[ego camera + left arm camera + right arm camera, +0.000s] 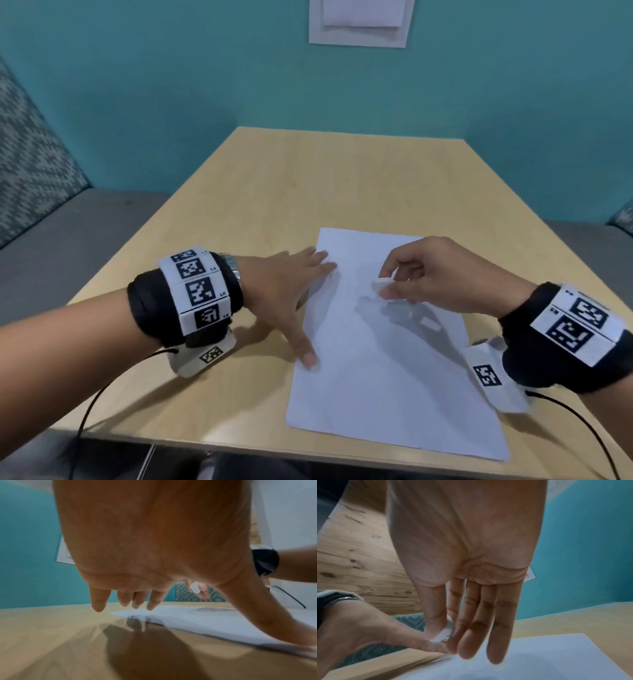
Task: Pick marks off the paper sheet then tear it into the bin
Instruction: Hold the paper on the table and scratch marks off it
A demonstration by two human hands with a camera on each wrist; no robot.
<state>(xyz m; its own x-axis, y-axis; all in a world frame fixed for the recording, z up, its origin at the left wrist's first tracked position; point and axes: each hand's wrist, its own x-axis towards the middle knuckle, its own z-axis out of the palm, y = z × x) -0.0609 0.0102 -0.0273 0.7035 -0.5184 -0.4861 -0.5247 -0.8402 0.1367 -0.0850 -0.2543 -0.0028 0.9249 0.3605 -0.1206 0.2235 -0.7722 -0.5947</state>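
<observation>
**Thin sheet pinned flat, eraser poised above it**

The paper sheet (383,342) lies flat on the wooden table (260,192), toward the near right part of the top, its near edge close to the table's front edge. It reads as a single white leaf: light, limp, easy to slide on the smooth wood, and prone to buckle or crease if rubbed without support. Any marks on it are too faint to make out in the head view; the left wrist view shows a greyish smudge on its surface that may be one.

The left hand (287,291) is spread with straight fingers, the fingertips pressing the sheet's far left edge and the thumb pressing the left edge lower down, palm over bare table. That hold looks right for rubbing: pressing close to the spot worked should keep the leaf from dragging.

The right hand (442,274) hovers above the middle of the sheet, thumb and forefinger pinching a small white eraser (381,285); the other fingers hang fairly straight, as the right wrist view shows. The eraser appears clear of the paper, casting a shadow below.

For tearing, my judgement is that the sheet wants a two-handed pinch at one edge, hands close together, pulling in opposite directions.

No bin is visible in any view.
</observation>
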